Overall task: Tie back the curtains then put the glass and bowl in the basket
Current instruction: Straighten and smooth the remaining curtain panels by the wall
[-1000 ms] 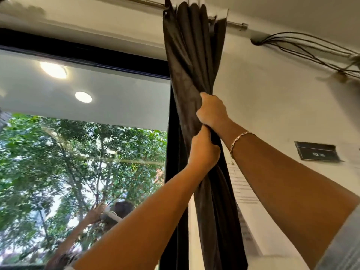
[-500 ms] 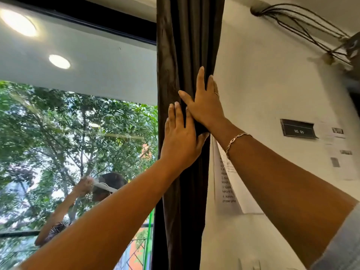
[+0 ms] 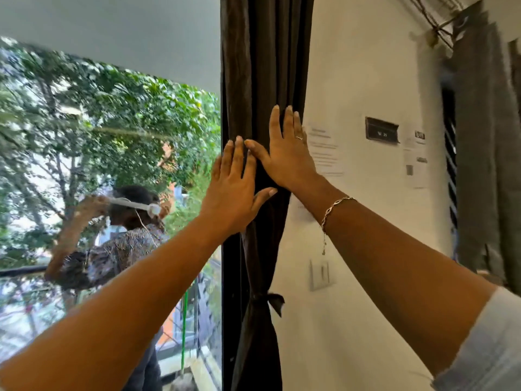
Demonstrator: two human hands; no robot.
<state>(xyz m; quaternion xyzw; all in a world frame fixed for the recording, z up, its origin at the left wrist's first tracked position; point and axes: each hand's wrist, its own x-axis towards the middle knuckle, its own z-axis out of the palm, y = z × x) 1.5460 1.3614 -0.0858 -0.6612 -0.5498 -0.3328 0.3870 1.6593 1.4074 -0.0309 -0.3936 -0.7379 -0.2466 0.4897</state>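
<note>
While left hand (image 3: 234, 190) and right hand (image 3: 287, 162) press straight fingers (image 3: 275, 122) on the curtain (image 3: 265, 52), it looks soft, floppy; bunch it below them.

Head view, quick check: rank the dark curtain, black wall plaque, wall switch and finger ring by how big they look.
1. dark curtain, largest by far.
2. black wall plaque and wall switch: about alike, switch blurred, so unranked.
3. finger ring, smallest.
</note>
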